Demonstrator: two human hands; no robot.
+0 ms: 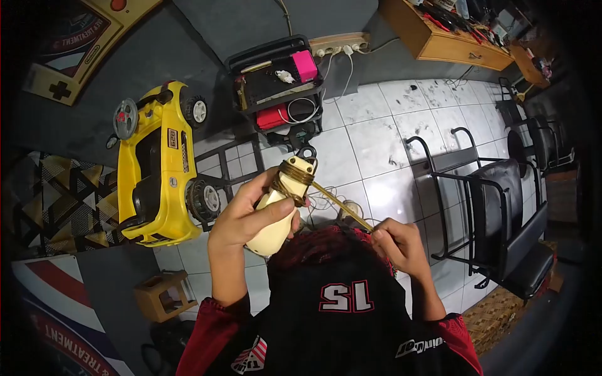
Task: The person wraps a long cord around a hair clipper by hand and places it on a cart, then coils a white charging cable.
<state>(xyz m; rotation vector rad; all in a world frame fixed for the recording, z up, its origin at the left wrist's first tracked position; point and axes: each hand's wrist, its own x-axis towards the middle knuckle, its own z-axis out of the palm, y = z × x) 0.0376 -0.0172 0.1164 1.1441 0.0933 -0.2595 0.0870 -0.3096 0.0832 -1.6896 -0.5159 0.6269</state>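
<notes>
My left hand is wrapped around a cream hair clipper, held in front of my chest. Several turns of a brown-gold cord are wound about the clipper's upper end, where a dark hanging loop sticks out. From those turns a stretch of cord runs taut down to the right. My right hand pinches that stretch between thumb and fingers. The clipper's blade end is mostly hidden low by my palm and shirt.
A black trolley stands ahead, below a wall power strip. To the left is a yellow toy car; a black-framed chair is on the right. A wooden drawer cabinet sits at the upper right. Loose cable lies on the tiles.
</notes>
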